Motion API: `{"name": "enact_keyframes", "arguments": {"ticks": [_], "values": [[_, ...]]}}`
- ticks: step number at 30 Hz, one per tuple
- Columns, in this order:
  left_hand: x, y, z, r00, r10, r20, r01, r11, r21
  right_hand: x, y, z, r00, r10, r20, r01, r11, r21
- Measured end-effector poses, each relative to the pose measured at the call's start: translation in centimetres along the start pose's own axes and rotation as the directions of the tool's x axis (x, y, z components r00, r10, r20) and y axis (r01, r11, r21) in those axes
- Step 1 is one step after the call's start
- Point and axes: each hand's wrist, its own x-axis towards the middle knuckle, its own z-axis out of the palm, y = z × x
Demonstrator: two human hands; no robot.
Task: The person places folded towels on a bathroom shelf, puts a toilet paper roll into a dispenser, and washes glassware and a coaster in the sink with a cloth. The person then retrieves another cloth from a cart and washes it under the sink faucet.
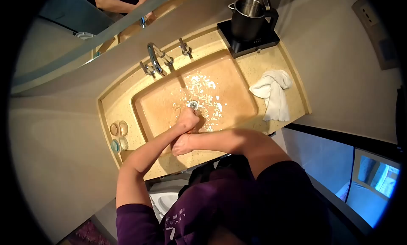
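Shallow rippling water lies in the rectangular sink [159,101], with the round metal drain [193,105] near its middle. My left hand [187,119] is over the basin just below the drain, its fingers curled; whatever they hold, if anything, is hidden. Crossing beneath that forearm, my right hand [182,144] is at the sink's front edge, close against the other wrist. Its fingers look bent and are partly hidden. Behind the basin stands the curved chrome faucet [155,58] between two handles. A knotted white towel [274,92] rests on the counter at the right.
A black kettle [247,22] stands on a dark base [254,45] at the back right. Several small round containers [119,135] sit at the counter's left end. A mirror [72,37] hangs behind the sink, and a white toilet [163,198] is below the counter.
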Motion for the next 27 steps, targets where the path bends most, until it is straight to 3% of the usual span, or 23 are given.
{"name": "enact_keyframes", "arguments": {"ticks": [3, 5, 7, 10, 13, 15, 17, 20, 27], "values": [[-0.1, 0.0, 0.9, 0.995, 0.068, -0.069, -0.062, 0.994, 0.086, -0.4, 0.0, 0.9, 0.989, 0.010, -0.145, -0.016, 0.999, -0.036], [0.0, -0.4, 1.9, 0.997, 0.018, -0.072, -0.015, 0.999, 0.044, -0.5, -0.7, 1.3, 0.999, 0.025, -0.048, -0.031, 0.991, -0.131], [-0.4, -0.4, 2.4, 0.997, 0.017, -0.081, -0.010, 0.997, 0.081, -0.5, -1.2, 0.8, 0.997, 0.023, -0.068, -0.030, 0.993, -0.117], [-0.3, -1.1, 2.9, 0.999, 0.003, -0.050, 0.001, 0.997, 0.079, -0.1, -1.6, 1.1, 0.989, 0.051, 0.136, -0.045, 0.998, -0.047], [-0.6, -0.9, 3.1, 0.996, -0.033, -0.086, 0.042, 0.993, 0.108, -0.4, -1.9, 2.0, 0.995, 0.094, 0.043, -0.092, 0.994, -0.052], [-0.6, -0.9, 3.1, 0.997, -0.074, -0.036, 0.078, 0.990, 0.114, 0.1, -2.0, 2.8, 0.987, 0.140, 0.077, -0.136, 0.989, -0.056], [0.1, -1.9, 3.8, 0.996, -0.085, -0.036, 0.088, 0.991, 0.103, 0.2, -1.9, 3.7, 0.955, 0.296, 0.030, -0.295, 0.928, 0.229], [-0.1, -1.6, 3.7, 0.993, -0.106, -0.047, 0.110, 0.990, 0.086, 0.1, -2.1, 1.7, 0.910, 0.395, 0.127, -0.412, 0.831, 0.373], [0.1, -1.9, 4.4, 0.987, -0.133, -0.089, 0.143, 0.983, 0.118, -0.5, -2.4, 2.5, 0.930, 0.363, 0.056, -0.349, 0.825, 0.444]]}}
